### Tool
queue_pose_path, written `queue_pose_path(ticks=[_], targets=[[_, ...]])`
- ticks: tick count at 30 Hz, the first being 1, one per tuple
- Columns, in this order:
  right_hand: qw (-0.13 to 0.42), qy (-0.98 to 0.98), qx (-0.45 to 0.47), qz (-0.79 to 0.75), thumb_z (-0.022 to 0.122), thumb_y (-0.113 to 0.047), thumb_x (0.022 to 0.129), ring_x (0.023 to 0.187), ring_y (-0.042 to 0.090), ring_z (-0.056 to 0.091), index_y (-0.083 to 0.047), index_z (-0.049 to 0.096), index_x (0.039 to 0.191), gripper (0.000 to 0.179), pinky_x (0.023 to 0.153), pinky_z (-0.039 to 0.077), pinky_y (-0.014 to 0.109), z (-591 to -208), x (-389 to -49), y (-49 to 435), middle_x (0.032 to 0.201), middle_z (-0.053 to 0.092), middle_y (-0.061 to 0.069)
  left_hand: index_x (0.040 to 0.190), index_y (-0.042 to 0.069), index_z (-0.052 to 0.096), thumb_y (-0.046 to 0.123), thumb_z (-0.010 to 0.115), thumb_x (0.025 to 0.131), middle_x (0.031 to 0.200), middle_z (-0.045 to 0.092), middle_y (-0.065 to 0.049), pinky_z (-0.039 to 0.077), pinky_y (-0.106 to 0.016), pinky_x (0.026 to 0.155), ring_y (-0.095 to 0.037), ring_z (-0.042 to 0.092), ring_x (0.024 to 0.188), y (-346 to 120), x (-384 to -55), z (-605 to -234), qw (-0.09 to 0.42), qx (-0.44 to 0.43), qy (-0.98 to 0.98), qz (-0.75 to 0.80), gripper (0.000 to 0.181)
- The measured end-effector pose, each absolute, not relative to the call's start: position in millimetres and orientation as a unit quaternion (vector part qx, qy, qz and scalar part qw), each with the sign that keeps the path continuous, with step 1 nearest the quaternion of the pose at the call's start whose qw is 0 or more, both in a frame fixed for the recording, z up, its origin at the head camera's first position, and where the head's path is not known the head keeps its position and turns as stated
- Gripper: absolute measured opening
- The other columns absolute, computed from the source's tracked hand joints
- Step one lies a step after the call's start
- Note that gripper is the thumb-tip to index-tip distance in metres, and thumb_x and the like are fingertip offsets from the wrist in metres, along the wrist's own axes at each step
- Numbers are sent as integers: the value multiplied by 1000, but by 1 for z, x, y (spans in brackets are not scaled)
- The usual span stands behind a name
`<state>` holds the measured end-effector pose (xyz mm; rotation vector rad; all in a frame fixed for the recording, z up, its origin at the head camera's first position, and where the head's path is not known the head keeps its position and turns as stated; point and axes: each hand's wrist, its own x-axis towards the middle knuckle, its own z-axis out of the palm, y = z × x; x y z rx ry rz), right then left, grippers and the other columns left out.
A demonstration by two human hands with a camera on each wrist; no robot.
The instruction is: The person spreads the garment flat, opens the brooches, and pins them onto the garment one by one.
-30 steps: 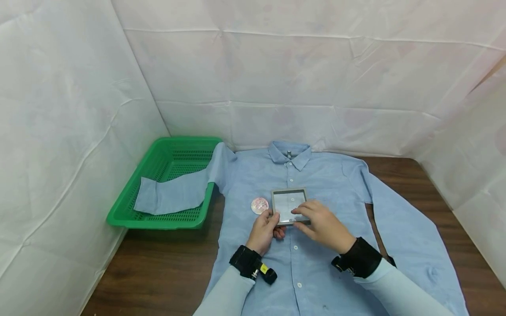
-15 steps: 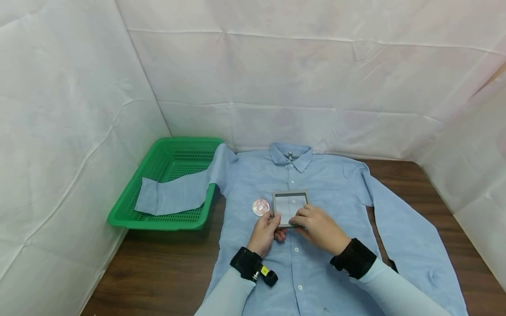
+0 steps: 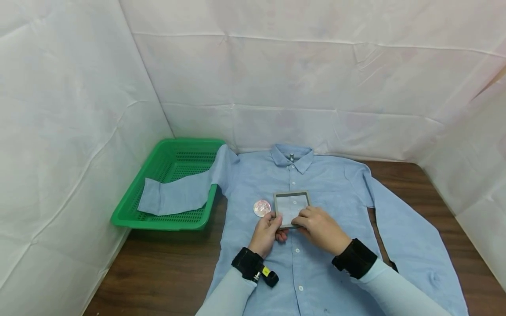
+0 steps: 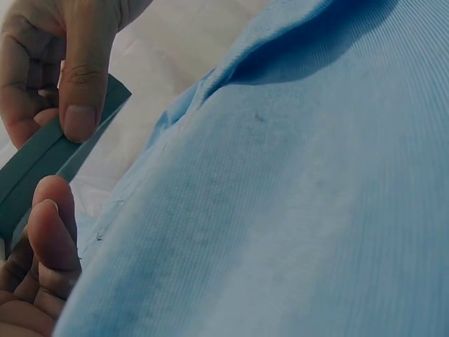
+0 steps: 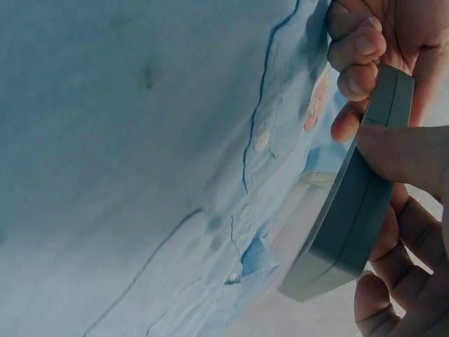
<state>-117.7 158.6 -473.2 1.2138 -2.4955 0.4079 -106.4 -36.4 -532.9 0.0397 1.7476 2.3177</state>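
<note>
A square grey frame-like case (image 3: 292, 193) with a see-through window is held over the front of a light blue button-up shirt (image 3: 253, 175). At the case's lower left corner my left hand (image 3: 265, 232) grips it, thumb on top. My right hand (image 3: 322, 229) pinches the lower right edge, its thumb pressing the side of the case (image 5: 351, 217) in the right wrist view. A seam runs along that side. Just left of the case, a round, shiny pinkish disc (image 3: 262, 208) lies on the shirt. The fingers hide the case's lower corners in the head view.
A green plastic basket (image 3: 122, 215) stands at the left, with one shirt sleeve (image 3: 174, 195) lying across it. The other sleeve (image 3: 411, 228) spreads to the right on the brown wooden table (image 3: 170, 267). White sheets (image 3: 284, 79) enclose the back and sides.
My right fingers have moved from being spread over the window's lower part to pinching the lower edge. The left hand has kept its grip; the disc still lies on the shirt.
</note>
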Motion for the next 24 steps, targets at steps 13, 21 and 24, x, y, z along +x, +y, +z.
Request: queue_pose_path(ticks=[13,21,24], targets=[[183,-878,421,137,84,-8,72,73,11,55,-18,75,90,23,66,46,32,-462,-125,182,81,60,-7,127,-4,52,31,30,107,84,62,-14,52,-25,57,-17,61,62,-34,-106,-530,112,-10,610,784,45],[202,-873,422,137,82,-6,74,78,16,54,-16,74,92,22,68,47,34,-454,-131,201,85,62,-4,120,-2,59,24,51,101,80,63,-8,53,-28,57,-15,62,62,-26,-104,-525,112,-19,692,713,33],[215,-871,419,138,81,-5,73,79,16,53,-14,74,93,22,68,46,33,-451,-134,210,86,63,-3,117,-1,61,22,53,100,78,63,-2,52,-27,59,-11,61,63,-22,-100,-517,103,18,760,642,29]])
